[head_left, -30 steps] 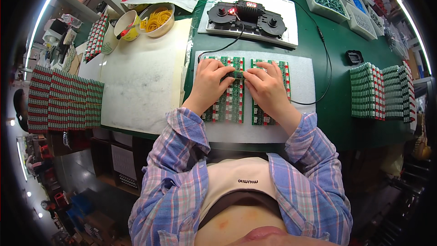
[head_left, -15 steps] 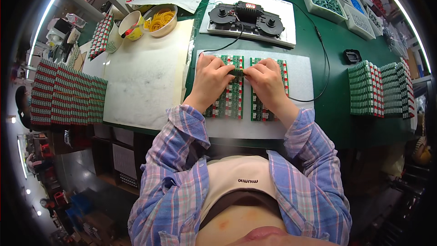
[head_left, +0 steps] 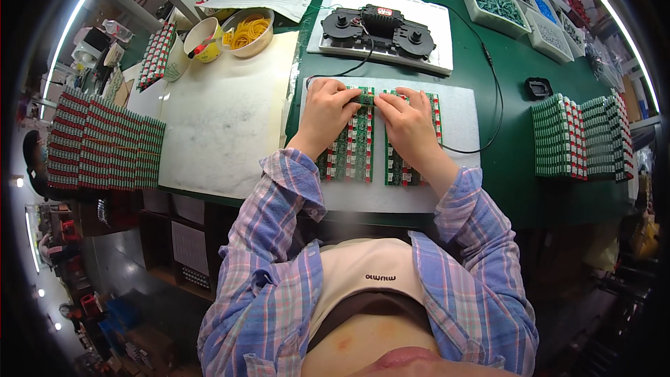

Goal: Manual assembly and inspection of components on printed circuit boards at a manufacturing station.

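Between the fingertips of both hands is a small dark-green circuit board [head_left: 363, 99], partly covered by the fingers. My left hand [head_left: 323, 119] pinches its left end, while my right hand [head_left: 410, 128] has its thumb and forefinger closed at the right end. Below them lies a green circuit board panel [head_left: 354, 154] with rows of red and white parts. A similar circuit board panel [head_left: 392, 166] lies to its right, mostly hidden under my right hand. Both panels rest on a white foam sheet [head_left: 457, 122].
Beyond the hands, a black device with two round reels [head_left: 379, 32] sits on a white base, its cable curving down the right. Stacked boards stand at left [head_left: 105, 143] and right [head_left: 583, 136]. A bowl of yellow rubber bands [head_left: 249, 33] and parts bins [head_left: 497, 9] are farther back.
Both hands have shifted slightly; the left wrist is a little farther right and away from me. The small board has moved slightly away too, toward the far end of the left panel.
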Demonstrator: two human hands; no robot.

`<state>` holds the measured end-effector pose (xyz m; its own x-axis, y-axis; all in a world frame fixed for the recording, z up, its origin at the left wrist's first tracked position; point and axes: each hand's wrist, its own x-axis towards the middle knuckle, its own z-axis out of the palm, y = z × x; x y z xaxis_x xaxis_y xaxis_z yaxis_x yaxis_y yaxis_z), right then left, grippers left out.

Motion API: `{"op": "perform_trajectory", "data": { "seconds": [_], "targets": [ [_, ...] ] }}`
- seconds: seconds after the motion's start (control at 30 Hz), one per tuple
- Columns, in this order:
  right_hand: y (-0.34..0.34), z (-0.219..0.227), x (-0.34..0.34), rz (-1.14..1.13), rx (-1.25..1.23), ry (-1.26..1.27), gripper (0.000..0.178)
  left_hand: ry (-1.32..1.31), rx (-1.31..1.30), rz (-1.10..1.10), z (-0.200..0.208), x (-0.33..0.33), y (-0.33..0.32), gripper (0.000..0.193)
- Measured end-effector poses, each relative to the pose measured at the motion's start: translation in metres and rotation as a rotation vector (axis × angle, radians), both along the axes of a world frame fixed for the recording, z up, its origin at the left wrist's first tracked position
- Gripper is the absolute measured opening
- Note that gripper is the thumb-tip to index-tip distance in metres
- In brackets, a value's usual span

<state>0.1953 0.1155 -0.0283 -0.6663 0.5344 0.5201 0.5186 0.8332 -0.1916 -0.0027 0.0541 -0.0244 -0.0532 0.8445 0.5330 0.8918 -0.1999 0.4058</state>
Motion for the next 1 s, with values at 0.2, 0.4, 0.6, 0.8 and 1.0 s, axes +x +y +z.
{"op": "perform_trajectory", "data": {
  "seconds": [0.2, 0.4, 0.6, 0.8, 1.0],
  "targets": [
    [-0.001, 0.002, 0.000, 0.004, 0.072, -0.081, 0.031, -0.046, -0.028, -0.035, -0.004, -0.005, 0.001, 0.022],
    [0.008, 0.009, 0.000, 0.050, 0.092, -0.168, 0.032, -0.048, -0.041, -0.044, -0.003, -0.004, 0.005, 0.021],
    [0.008, 0.024, -0.007, 0.084, -0.034, -0.201, 0.029, -0.125, -0.026, -0.038, -0.011, -0.007, 0.004, 0.022],
    [0.000, 0.019, -0.009, 0.015, -0.026, -0.135, 0.026, -0.118, -0.059, -0.054, -0.009, -0.006, 0.001, 0.023],
    [0.010, 0.009, -0.007, -0.010, -0.015, -0.032, 0.023, -0.134, -0.069, -0.063, -0.007, -0.005, 0.002, 0.023]
  ]
}}
